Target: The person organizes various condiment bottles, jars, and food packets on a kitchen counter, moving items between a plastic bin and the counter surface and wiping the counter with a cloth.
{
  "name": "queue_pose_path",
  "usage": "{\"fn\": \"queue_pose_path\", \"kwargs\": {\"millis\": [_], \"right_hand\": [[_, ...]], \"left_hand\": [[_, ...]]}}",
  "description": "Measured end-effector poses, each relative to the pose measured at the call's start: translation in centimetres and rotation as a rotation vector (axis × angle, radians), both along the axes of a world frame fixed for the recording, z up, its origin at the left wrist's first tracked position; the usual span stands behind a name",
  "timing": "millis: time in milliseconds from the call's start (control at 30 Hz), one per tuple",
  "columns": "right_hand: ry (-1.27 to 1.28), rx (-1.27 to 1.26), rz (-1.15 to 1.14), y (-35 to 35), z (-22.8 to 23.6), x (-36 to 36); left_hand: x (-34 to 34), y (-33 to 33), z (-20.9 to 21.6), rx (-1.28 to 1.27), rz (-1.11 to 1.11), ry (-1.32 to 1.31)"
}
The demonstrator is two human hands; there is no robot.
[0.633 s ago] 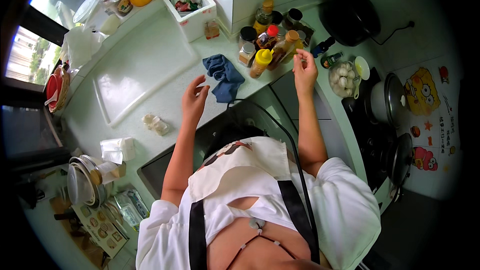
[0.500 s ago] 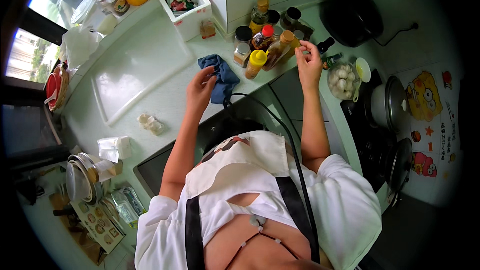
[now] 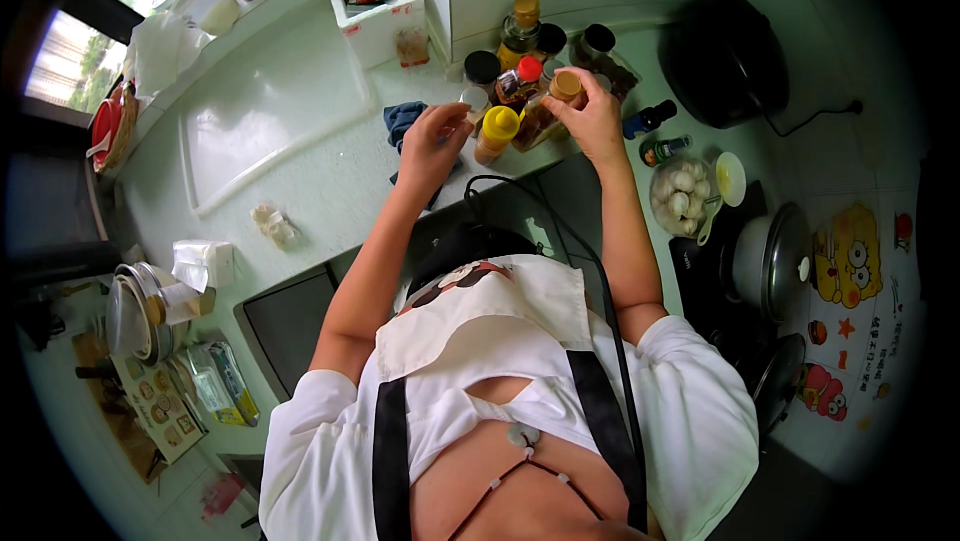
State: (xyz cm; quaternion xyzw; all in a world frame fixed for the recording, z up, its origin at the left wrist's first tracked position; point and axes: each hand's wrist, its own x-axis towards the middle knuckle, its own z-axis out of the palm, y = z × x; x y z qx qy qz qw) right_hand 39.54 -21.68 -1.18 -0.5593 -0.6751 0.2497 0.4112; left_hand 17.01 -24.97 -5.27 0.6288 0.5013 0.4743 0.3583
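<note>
My right hand (image 3: 592, 123) is closed around the neck of a brown sauce bottle with a tan cap (image 3: 566, 88), its fingers and thumb on either side of the cap. My left hand (image 3: 437, 144) is half curled with fingers apart, its fingertips close beside a small jar with a pale lid (image 3: 474, 99); whether they touch it is hard to see. Between the hands stands a squeeze bottle with a yellow cap (image 3: 499, 125). Behind my left hand lies a crumpled blue cloth (image 3: 402, 121), partly hidden. A red-capped bottle (image 3: 528, 71) and a black-lidded jar (image 3: 482, 68) stand behind.
More seasoning bottles and a black pot (image 3: 725, 61) stand at the back. To the right are a container of garlic bulbs (image 3: 681, 196), a small dark bottle (image 3: 650, 119) and a lidded pot (image 3: 783, 261). A black cord (image 3: 560, 231) crosses near the sink. Left lies a crumpled wrapper (image 3: 273, 226).
My right hand has moved left and down onto the tan-capped bottle and closed on it. My left hand has shifted right, from the blue cloth toward the pale-lidded jar.
</note>
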Motion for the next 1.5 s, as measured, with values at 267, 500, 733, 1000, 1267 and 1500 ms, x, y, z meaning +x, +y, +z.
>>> {"fn": "queue_pose_path", "kwargs": {"millis": [267, 500, 733, 1000, 1267, 1500], "right_hand": [[-0.015, 0.143, -0.073, -0.7, 5.0, -0.5], [0.207, 0.361, -0.074, -2.1, 12.4, -3.8], [0.394, 0.354, 0.366, -1.1, 16.2, -11.1], [0.233, -0.013, 0.746, 1.5, 12.7, -21.2], [-0.094, 0.005, 0.661, 3.9, 10.6, -28.4], [-0.326, 0.121, 0.547, 10.6, 7.6, -32.6]], "left_hand": [[-1.4, -1.3, 0.3, -0.066, 0.041, -0.047], [-4.0, -1.6, 1.5, -0.048, 0.047, -0.126], [-9.0, -1.2, 2.7, -0.139, -0.015, -0.247], [-17.2, -1.5, 0.2, -0.543, -0.199, -0.818], [-21.4, -2.2, -4.3, -0.515, 0.083, -0.971], [-24.0, 3.1, -7.8, -0.341, 0.385, -0.870]]}}
